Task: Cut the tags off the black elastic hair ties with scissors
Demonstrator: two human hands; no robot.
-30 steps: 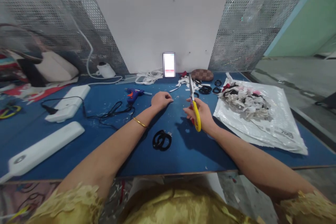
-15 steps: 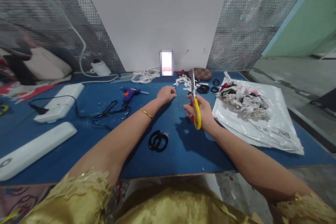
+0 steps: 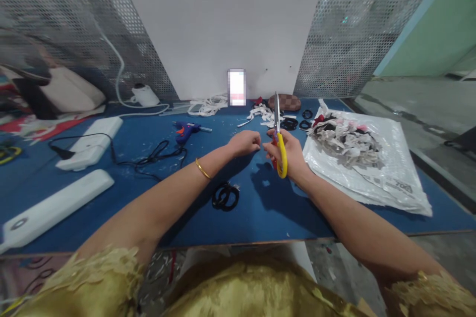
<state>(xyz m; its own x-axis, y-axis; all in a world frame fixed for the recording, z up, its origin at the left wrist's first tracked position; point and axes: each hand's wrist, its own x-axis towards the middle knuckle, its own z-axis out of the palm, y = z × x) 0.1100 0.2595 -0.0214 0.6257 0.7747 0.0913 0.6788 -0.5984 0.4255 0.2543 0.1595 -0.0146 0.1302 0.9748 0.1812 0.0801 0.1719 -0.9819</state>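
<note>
My right hand [image 3: 292, 152] is wrapped round a pair of scissors [image 3: 282, 158] with yellow and red handles. Their metal blades point away from me, up toward the back of the table. Just left of it, my left hand [image 3: 245, 142] is closed, its fingertips curled together close to the right fingertips. What it holds, if anything, is too small to make out. Nearer to me on the blue table lie a few black hair ties [image 3: 225, 196], overlapping. Beyond the hands is a loose pile of white fabric strips [image 3: 265, 114].
A blue glue gun [image 3: 186, 131] with a black cord lies left of my hands. Further left are a white power strip [image 3: 91, 143] and a long white case [image 3: 59, 205]. On the right, a plastic bag [image 3: 394, 158] bears a fabric scrap heap [image 3: 347, 141]. A phone [image 3: 237, 87] stands at the back.
My left hand has moved right and slightly toward me, closer to the right hand. The right hand still grips the scissors and has shifted only a little.
</note>
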